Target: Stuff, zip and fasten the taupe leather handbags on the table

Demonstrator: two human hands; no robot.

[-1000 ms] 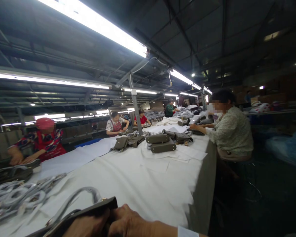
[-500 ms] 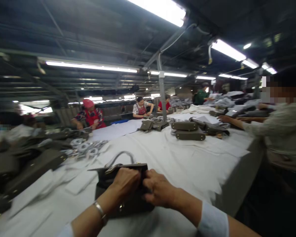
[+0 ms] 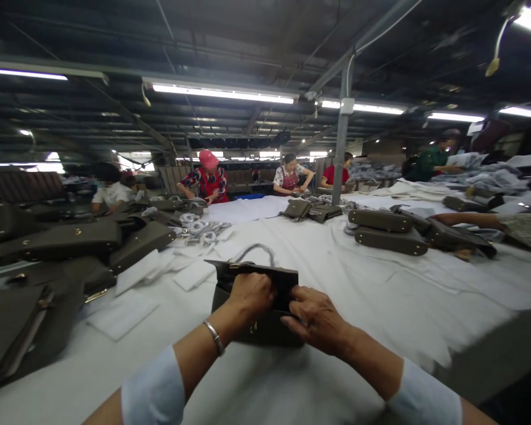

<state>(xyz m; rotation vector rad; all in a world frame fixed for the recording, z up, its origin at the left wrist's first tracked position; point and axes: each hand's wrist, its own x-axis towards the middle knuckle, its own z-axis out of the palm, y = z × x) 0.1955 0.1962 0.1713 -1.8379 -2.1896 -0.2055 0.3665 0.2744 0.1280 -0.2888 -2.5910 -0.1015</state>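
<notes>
A dark olive handbag (image 3: 265,333) stands upright on the white-covered table in front of me, with its top open. Its wrapped carrying handle (image 3: 257,247) rises behind the raised flap, and a small gold clasp shows on the front. My left hand (image 3: 251,295), closed with curled fingers, grips at the bag's mouth; its fingertips are hidden inside. At the right upper edge, my right hand (image 3: 321,319) pinches the bag's side, the thumb outside and the other fingers over the rim.
More olive bags (image 3: 71,239) are piled at left, beside white paper sheets (image 3: 124,313) and wrapped ring-like handles (image 3: 199,227). Two bags (image 3: 389,241) lie stacked at right, near a co-worker's arm (image 3: 478,221). A metal post (image 3: 340,147) rises at the back; several people work around the table.
The view has swung to the right-hand side less and more to the left, so things appear shifted rightward. Both hands stay at the handbag's mouth, with the right hand still at its right edge.
</notes>
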